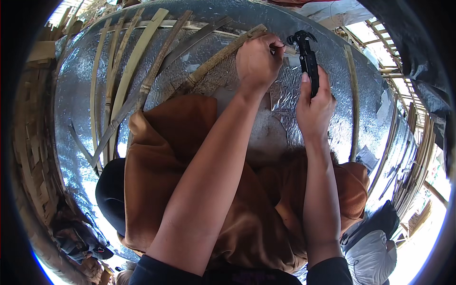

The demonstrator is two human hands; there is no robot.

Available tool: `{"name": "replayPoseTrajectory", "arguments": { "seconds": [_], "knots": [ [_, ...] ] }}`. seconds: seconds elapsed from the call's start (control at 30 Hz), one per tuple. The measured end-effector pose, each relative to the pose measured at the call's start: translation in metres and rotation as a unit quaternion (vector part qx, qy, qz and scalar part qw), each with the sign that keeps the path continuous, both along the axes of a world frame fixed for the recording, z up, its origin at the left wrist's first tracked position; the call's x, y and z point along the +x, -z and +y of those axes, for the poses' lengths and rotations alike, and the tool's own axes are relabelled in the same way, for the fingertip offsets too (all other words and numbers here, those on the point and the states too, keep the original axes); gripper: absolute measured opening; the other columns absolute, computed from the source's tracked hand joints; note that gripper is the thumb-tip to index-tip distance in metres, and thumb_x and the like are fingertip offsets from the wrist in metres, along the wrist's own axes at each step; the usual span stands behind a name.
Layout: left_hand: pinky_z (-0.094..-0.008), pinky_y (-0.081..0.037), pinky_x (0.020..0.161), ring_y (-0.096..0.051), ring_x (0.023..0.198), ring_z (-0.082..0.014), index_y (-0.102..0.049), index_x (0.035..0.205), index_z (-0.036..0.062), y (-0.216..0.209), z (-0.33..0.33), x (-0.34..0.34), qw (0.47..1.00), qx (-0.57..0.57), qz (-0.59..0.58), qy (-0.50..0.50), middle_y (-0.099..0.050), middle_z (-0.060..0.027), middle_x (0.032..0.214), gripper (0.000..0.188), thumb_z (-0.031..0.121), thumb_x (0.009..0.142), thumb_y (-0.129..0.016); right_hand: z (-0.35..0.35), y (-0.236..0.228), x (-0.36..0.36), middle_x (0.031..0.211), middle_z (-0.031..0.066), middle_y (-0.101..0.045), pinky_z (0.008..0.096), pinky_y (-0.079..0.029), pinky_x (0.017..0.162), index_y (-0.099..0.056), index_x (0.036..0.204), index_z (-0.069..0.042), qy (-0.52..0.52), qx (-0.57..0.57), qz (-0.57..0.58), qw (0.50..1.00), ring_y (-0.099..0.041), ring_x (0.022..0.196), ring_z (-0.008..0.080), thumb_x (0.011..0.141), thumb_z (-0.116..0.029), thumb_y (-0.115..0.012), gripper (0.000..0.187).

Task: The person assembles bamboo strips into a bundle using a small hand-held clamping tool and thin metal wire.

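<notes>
My right hand (315,107) grips a black claw-hammer multitool (309,64) by its handle, with the head pointing up and away from me. To its left, my left hand (259,59) is closed with the fingertips curled in. What it pinches, if anything, is hidden by the fingers. Just behind that fist runs a bamboo stick (213,62), slanting up to the right. A short pale piece shows between the fist and the hammer, too small to name. Brown cloth (166,142) covers my lap under both forearms.
Several long bamboo strips (137,59) lie on the silver foil sheet (78,107) to the left. Another strip (354,104) lies to the right. A woven bamboo wall (35,156) stands at far left. A grey bundle (373,256) sits at lower right, and dark bags (78,240) at lower left.
</notes>
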State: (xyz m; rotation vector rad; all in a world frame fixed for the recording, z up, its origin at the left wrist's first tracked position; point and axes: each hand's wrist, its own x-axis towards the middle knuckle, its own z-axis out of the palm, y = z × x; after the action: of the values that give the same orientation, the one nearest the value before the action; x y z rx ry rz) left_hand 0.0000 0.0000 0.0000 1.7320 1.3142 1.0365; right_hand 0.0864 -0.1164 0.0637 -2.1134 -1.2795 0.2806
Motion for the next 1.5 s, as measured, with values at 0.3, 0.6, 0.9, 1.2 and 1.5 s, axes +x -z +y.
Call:
{"name": "replayPoseTrajectory", "arguments": {
  "seconds": [0.3,0.6,0.9,1.2,1.5],
  "knots": [
    [-0.0357,-0.058,0.071,-0.075,0.075,-0.0226,-0.079,0.089,0.0132,0.004,0.000,0.005,1.000,0.017,0.012,0.003,-0.077,-0.0024,0.094,0.012,0.022,0.082,-0.083,-0.001,-0.001,0.003,0.089,0.0263,-0.072,0.0504,-0.056,0.062,-0.057,0.127,0.003,-0.031,0.017,-0.041,0.999,-0.073,0.080,0.0456,0.101,-0.010,-0.059,0.029],
    [-0.0373,-0.059,0.072,-0.075,0.077,-0.0237,-0.078,0.094,0.0161,0.000,0.000,0.005,0.999,0.013,0.046,0.002,-0.078,-0.0028,0.089,0.017,0.026,0.081,-0.083,-0.002,-0.001,0.003,0.092,0.0286,-0.071,0.0519,-0.056,0.063,-0.057,0.127,0.004,-0.032,0.012,-0.039,0.999,-0.072,0.083,0.0472,0.101,-0.009,-0.058,0.029],
    [-0.0400,-0.057,0.072,-0.073,0.081,-0.0305,-0.077,0.084,0.0152,-0.002,0.000,0.005,1.000,0.001,0.013,0.004,-0.075,-0.0067,0.093,0.010,0.017,0.075,-0.082,-0.002,-0.001,0.002,0.089,0.0287,-0.070,0.0523,-0.056,0.062,-0.057,0.126,0.004,-0.028,0.000,-0.026,0.999,-0.071,0.080,0.0475,0.100,-0.010,-0.059,0.029],
    [-0.0402,-0.057,0.071,-0.073,0.080,-0.0306,-0.078,0.083,0.0153,0.002,0.000,0.006,1.000,0.000,-0.004,-0.006,-0.075,-0.0066,0.094,0.008,0.015,0.076,-0.081,-0.003,0.002,0.002,0.089,0.0285,-0.071,0.0519,-0.056,0.063,-0.058,0.126,0.004,-0.026,0.006,-0.028,0.999,-0.071,0.081,0.0477,0.101,-0.010,-0.059,0.029],
    [-0.0334,-0.058,0.069,-0.075,0.072,-0.0190,-0.079,0.086,0.0139,0.007,0.000,0.005,0.999,0.032,0.006,-0.006,-0.077,0.0018,0.094,0.006,0.018,0.083,-0.081,-0.002,0.002,0.001,0.089,0.0267,-0.072,0.0505,-0.057,0.063,-0.058,0.126,0.002,-0.024,0.012,-0.017,0.999,-0.073,0.080,0.0459,0.101,-0.010,-0.060,0.029]
  ]
}}
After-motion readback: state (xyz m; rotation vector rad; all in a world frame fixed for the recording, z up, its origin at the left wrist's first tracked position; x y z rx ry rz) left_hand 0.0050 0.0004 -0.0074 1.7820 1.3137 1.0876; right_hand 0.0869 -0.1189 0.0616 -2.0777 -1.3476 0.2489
